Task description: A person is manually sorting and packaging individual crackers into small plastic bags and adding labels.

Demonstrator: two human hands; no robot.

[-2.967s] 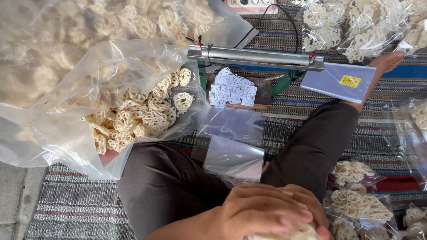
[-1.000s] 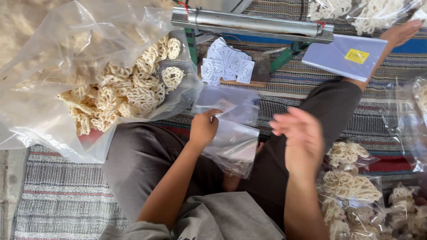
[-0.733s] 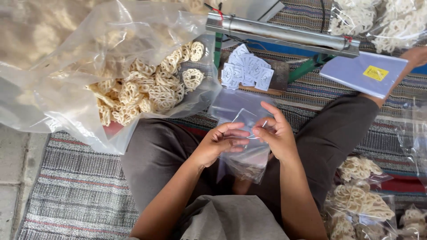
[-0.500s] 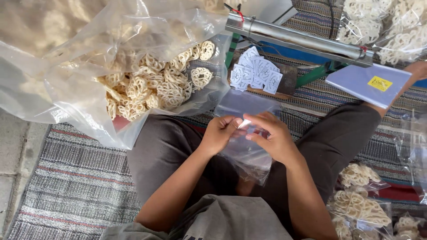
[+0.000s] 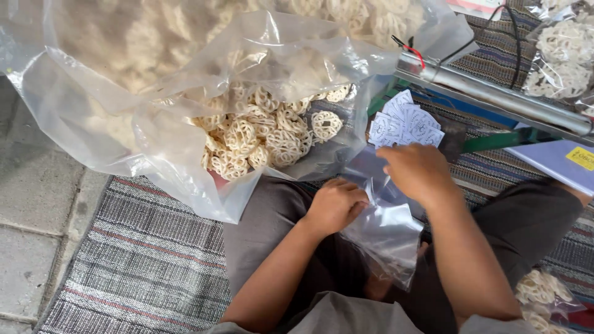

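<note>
The left hand (image 5: 334, 207) was curled, its fingers pinching the left edge of a small clear plastic bag (image 5: 387, 238). The bag lay over the person's lap, between the two hands, and hung down toward the body. The right hand (image 5: 417, 173) was held palm down above the bag's upper edge, fingers bent; whether it gripped the bag could not be determined, as the fingertips were hidden.

A large clear sack (image 5: 204, 105) lay open just left of the hands, holding pale lattice-shaped crackers (image 5: 257, 133). A stack of small printed paper slips (image 5: 405, 120) lay just beyond the right hand. A metal bar (image 5: 495, 96) ran across behind the slips. Packed bags of crackers (image 5: 566, 52) lay at the upper right. A striped mat (image 5: 148, 266) covered the floor.
</note>
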